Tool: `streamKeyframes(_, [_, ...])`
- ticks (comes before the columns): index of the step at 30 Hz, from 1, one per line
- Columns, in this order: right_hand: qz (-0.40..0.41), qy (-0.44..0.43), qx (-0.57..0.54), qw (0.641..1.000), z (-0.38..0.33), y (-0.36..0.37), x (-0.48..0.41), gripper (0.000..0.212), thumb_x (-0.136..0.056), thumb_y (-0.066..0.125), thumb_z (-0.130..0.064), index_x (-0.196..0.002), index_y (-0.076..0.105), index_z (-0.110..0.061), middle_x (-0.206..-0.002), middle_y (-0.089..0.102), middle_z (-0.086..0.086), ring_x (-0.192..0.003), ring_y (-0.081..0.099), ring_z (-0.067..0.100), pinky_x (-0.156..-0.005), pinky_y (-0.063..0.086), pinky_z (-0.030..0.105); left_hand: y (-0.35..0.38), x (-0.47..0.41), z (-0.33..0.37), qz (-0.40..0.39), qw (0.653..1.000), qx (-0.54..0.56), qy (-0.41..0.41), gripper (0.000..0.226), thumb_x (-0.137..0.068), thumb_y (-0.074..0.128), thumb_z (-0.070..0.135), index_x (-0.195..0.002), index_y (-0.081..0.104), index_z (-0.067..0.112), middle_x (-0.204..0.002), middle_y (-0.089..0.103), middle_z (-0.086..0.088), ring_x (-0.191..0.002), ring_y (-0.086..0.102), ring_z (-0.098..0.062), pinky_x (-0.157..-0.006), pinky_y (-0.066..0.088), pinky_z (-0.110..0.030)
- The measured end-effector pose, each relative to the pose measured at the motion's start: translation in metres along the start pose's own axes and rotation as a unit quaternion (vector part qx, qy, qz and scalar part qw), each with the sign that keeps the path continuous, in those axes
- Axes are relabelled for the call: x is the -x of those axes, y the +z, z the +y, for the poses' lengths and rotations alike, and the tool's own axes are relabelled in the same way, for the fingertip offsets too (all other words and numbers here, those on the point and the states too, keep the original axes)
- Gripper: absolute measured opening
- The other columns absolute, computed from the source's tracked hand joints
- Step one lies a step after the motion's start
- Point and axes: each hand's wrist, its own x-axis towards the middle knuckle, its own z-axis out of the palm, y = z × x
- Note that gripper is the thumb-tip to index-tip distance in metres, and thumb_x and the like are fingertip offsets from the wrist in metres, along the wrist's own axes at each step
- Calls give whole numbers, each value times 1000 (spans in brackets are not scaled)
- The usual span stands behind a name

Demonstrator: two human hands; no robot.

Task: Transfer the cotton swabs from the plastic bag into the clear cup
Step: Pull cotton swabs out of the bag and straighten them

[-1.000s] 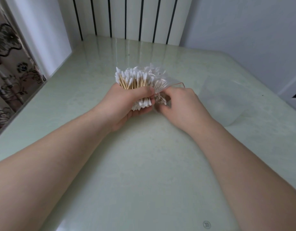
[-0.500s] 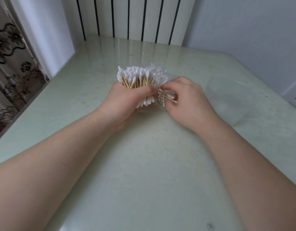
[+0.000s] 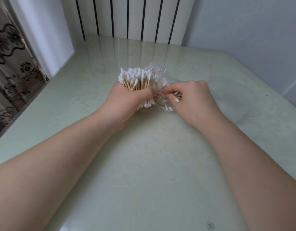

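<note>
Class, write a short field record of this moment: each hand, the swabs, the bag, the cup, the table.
Left hand: grips the bundle of cotton swabs
Right hand: pinches a few swabs at the bundle's right side
Plastic bag: clear, crumpled between the hands
Clear cup: right of the right hand, apart from it; no swabs seen inside
Table: pale green, glossy

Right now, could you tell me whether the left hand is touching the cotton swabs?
Touching. The head view shows the left hand gripping the cotton swabs, thumb across their sticks.
</note>
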Motion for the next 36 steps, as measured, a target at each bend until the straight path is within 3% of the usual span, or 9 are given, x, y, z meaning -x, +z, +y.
streamKeyframes(3, [19,38,-69,997,-2,-5,3,16,-88,72,-19,-97,80,-28,-84,76,-11,-74,64,3,-80,49,15,-1,-1,-1,7,1000,-9,6,32,-75,78,7,-107,73,7,-108,75,-17,-105,72,-36,-97,56,-57])
streamKeyframes(5, [26,77,-120,989,-2,-8,6,14,-86,72,-20,-91,80,-30,-73,72,-12,-64,65,6,-75,55,24,-1,-1,-1,14,1000,-10,7,34,-76,78,7,-109,73,8,-108,76,-16,-105,73,-34,-97,55,-56])
streamKeyframes(8, [9,131,-196,972,-5,-15,8,13,-86,72,-15,-86,79,-26,-60,68,2,-47,62,17,-61,58,34,-3,-1,-1,33,999,-10,3,36,-74,81,9,-109,73,8,-107,77,-12,-103,74,-30,-98,55,-55])
streamKeyframes(20, [-128,103,-278,946,-10,-30,12,17,-85,72,0,-81,78,-16,-61,67,18,-48,63,22,-65,54,33,-4,-1,3,100,995,-28,-5,20,-75,82,11,-94,76,12,-99,78,-13,-96,75,-32,-91,58,-57])
streamKeyframes(23, [-95,94,-309,942,-12,-31,12,16,-86,71,2,-83,77,-13,-60,65,17,-46,60,22,-60,52,30,-1,1,8,77,997,-3,-15,17,-83,78,2,-95,74,13,-99,77,-16,-95,75,-34,-85,62,-51])
streamKeyframes(27, [-22,108,-350,930,-12,-31,8,15,-87,69,3,-85,75,-10,-63,63,21,-45,56,21,-56,51,28,-3,3,13,65,997,27,-29,14,-88,75,5,-94,70,17,-87,76,-3,-83,75,-19,-76,61,-36])
streamKeyframes(31, [50,133,-402,904,-13,-28,6,12,-88,68,4,-89,74,-7,-64,64,15,-46,57,20,-54,52,26,-4,4,15,52,997,34,-39,14,-88,77,10,-96,70,19,-93,76,-4,-85,75,-17,-82,61,-38])
streamKeyframes(36, [17,132,-421,897,-19,-15,9,12,-89,67,7,-92,73,-2,-59,63,10,-47,60,19,-56,55,26,4,11,16,-31,999,16,-39,23,-89,72,3,-113,70,5,-112,73,-21,-103,73,-33,-92,59,-50])
